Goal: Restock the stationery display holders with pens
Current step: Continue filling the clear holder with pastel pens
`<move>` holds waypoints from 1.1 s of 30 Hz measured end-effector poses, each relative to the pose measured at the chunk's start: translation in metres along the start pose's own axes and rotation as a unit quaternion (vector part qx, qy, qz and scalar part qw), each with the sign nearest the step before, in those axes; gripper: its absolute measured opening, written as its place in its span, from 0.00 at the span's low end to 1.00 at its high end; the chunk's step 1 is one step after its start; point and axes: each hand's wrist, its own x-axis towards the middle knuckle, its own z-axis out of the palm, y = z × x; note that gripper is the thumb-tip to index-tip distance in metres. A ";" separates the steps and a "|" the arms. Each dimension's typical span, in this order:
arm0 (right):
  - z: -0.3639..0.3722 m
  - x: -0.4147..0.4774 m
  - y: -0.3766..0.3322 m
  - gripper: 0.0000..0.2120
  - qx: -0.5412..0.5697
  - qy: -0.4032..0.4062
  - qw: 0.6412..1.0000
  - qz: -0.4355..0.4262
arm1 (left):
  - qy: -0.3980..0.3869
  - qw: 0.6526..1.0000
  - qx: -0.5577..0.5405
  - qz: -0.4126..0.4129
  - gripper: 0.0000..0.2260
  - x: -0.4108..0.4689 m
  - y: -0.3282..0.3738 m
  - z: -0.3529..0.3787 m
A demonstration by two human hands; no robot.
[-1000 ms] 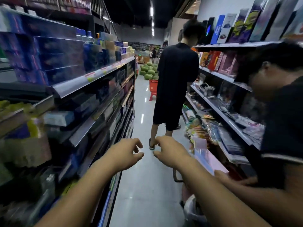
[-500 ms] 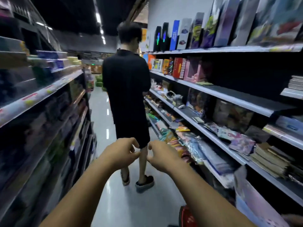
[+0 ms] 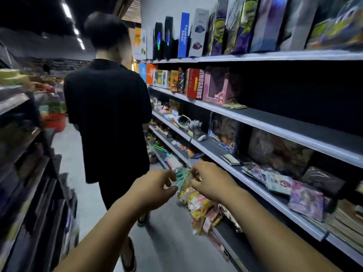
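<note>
Since half a second ago both hands have drifted rightward and now sit in front of the shelf goods rather than over the aisle floor. Meanwhile the person in a black T-shirt and black shorts [image 3: 110, 114], back turned, fills more of the left middle of the view.

The left hand [image 3: 155, 188] and right hand [image 3: 211, 180] are held out close together but not touching, with fingers curled inward and thumbs towards forefingers. A blurred teal looped item [image 3: 181, 174] shows in the gap between them. Whether either hand pinches it, or it merely lies among the goods behind, cannot be told. Just below the hands a heap of yellow, pink and orange plastic packets [image 3: 198, 205] lies on a dark lower shelf [image 3: 231, 238].

The pens [image 3: 194, 124] are thin pale-tipped sticks, bunched upright and fanning slightly outward in a small dark display holder [image 3: 196, 132]. It stands on the grey-edged metal shelf [image 3: 255, 187] one level above the packets, well beyond the hands and just right of the person in black. Blur hides the pens' colours and caps. A small white oval object [image 3: 202, 137] lies just beside the holder.

Nearer along that same shelf lie flat patterned notebooks [image 3: 279, 179]. One level higher, a red box with white lettering [image 3: 195, 83] stands against a pink windowed box [image 3: 218, 87]
</note>
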 end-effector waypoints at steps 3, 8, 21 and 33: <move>0.006 0.066 0.017 0.14 0.005 0.033 0.999 0.019 | 0.016 0.999 0.006 0.038 0.13 0.079 -0.031 0.000; 0.000 0.173 0.046 0.08 0.001 0.065 0.994 0.089 | 0.019 0.993 -0.002 0.118 0.09 0.220 -0.060 -0.017; -0.034 0.377 0.182 0.12 -0.034 0.170 0.962 0.212 | 0.003 0.953 -0.056 0.297 0.08 0.537 -0.038 -0.010; -0.070 0.558 0.364 0.14 -0.014 0.200 0.951 0.235 | -0.010 0.949 -0.108 0.295 0.09 0.776 0.021 0.031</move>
